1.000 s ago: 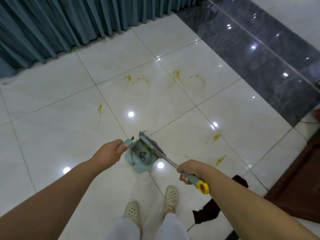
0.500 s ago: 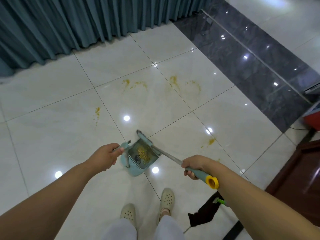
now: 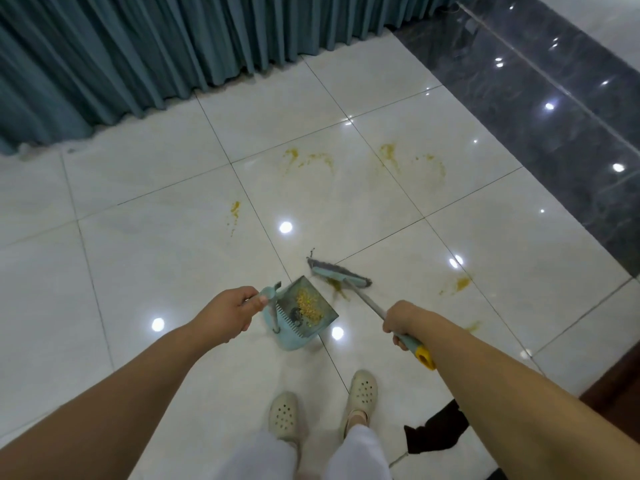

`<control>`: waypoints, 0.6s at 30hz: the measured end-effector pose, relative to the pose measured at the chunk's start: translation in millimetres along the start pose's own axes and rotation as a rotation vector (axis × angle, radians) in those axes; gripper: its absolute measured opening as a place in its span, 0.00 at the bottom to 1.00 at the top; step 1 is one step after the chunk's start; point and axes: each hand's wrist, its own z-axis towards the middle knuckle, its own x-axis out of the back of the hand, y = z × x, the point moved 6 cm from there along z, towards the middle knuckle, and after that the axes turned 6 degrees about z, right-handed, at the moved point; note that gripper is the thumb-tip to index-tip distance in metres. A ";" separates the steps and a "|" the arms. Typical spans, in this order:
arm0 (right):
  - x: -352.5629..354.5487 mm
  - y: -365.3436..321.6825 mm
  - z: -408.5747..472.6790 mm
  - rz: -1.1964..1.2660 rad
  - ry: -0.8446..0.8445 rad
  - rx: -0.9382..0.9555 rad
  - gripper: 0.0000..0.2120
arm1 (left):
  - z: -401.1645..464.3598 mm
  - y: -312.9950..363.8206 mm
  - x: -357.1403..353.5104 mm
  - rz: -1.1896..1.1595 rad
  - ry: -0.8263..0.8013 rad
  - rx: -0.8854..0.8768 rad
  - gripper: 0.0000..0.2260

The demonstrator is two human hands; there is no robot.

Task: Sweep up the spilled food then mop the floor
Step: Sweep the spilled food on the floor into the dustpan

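Note:
My left hand (image 3: 230, 311) grips the handle of a teal dustpan (image 3: 301, 313) resting on the white tiled floor; yellow food bits lie inside it. My right hand (image 3: 403, 322) holds the broom handle near its yellow end cap (image 3: 425, 356). The broom head (image 3: 341, 274) sits on the floor just right of the dustpan's mouth, with a yellow smear (image 3: 337, 285) beside it. More yellow spills mark the tiles: one at the left (image 3: 235, 207), two arcs farther away (image 3: 310, 157) (image 3: 391, 154), and patches at the right (image 3: 462, 283) (image 3: 472, 327).
A teal curtain (image 3: 156, 46) hangs along the far edge of the floor. A dark polished floor strip (image 3: 554, 116) runs along the right. A black cloth (image 3: 436, 431) lies by my right foot. Brown wooden furniture (image 3: 616, 386) stands at the lower right.
The broom head has swung out of the dustpan to the floor on its right. The dustpan now lies flatter, showing the yellow food inside. The view tilted down slightly.

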 end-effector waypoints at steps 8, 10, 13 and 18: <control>-2.6 46.1 -4.2 -0.114 0.054 -0.084 0.05 | -1.0 1.3 -5.7 -0.011 0.001 0.002 0.15; -2.5 55.1 -4.0 -0.103 0.039 -0.106 0.05 | -1.5 5.2 -7.6 -0.001 -0.008 -0.006 0.15; 3.9 60.2 -6.9 -0.027 0.009 -0.124 0.05 | -2.3 10.0 -10.2 0.016 -0.018 -0.023 0.15; 19.9 58.7 -9.3 0.114 -0.028 -0.092 0.08 | -3.3 14.6 -10.3 0.064 -0.020 -0.044 0.15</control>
